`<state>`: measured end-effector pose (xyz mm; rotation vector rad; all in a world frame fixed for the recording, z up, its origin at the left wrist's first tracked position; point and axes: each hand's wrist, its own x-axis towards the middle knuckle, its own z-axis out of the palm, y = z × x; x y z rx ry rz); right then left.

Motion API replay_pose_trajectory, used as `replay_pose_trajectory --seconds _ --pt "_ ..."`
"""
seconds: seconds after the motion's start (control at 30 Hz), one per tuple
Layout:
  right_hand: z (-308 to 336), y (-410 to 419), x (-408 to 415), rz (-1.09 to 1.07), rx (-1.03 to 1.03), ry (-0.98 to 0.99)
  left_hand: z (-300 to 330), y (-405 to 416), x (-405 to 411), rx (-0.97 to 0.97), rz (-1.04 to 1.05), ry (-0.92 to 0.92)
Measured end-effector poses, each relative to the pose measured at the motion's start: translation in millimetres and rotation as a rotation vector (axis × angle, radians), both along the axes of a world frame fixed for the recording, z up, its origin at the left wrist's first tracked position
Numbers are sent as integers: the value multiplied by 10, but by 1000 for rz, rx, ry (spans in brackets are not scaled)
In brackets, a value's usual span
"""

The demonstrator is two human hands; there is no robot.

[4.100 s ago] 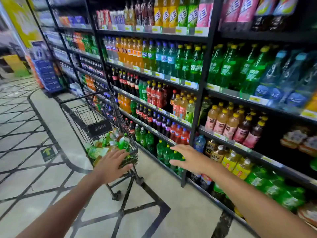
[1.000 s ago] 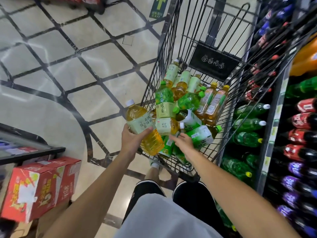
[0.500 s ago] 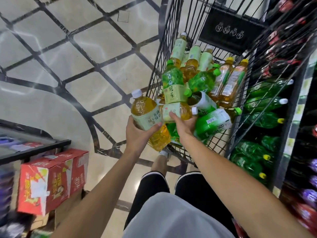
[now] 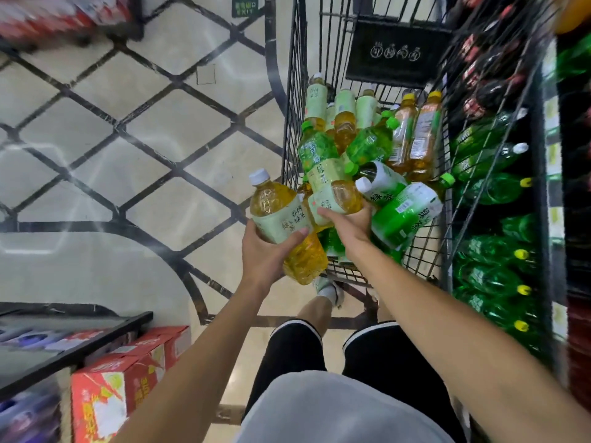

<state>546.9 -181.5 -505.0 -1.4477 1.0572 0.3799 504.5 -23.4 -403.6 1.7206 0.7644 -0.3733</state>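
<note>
red boxes [image 4: 57, 14] blurred, cart [image 4: 290, 100] cropped at top

Amber tea bottle [image 4: 281, 219] with pale-green label, white cap; black wire cart [image 4: 289, 123].

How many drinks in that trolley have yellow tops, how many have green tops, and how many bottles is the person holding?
Yellow-topped bottles in the trolley: 2
Green-topped bottles in view there: 4
Bottles held: 2, a white-topped bottle in the left hand and a pale-labelled bottle in the right hand
Total: 8
</note>
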Motion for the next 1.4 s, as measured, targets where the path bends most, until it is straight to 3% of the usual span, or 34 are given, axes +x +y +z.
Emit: replay_pose_trajectory --seconds 0.17,0.4,0.6,0.83,1.1,1.4 --pt "700 -462 -126 1 -68 -108 390 40 -56 -47 -145 -7" --pt "1850 -1319 -765 -69 -81 -448 1171 -275 -173 -102 -306 -125" --pt "2700 -1946 -1694 -72 -120 -675 1813 -820 -640 -187 -412 -254" --pt "3438 -2382 -3034 -131 -199 -818 2209 -1377 -1344 -124 -624 -360" --pt "3888 -2246 -4513 -320 -386 -865 2878 -1885 -2268 -278 -1015 -471" --pt "4115 -1268 -5912 -666 -590 -795 3056 -1768 -3073 -481 -1305 -526"
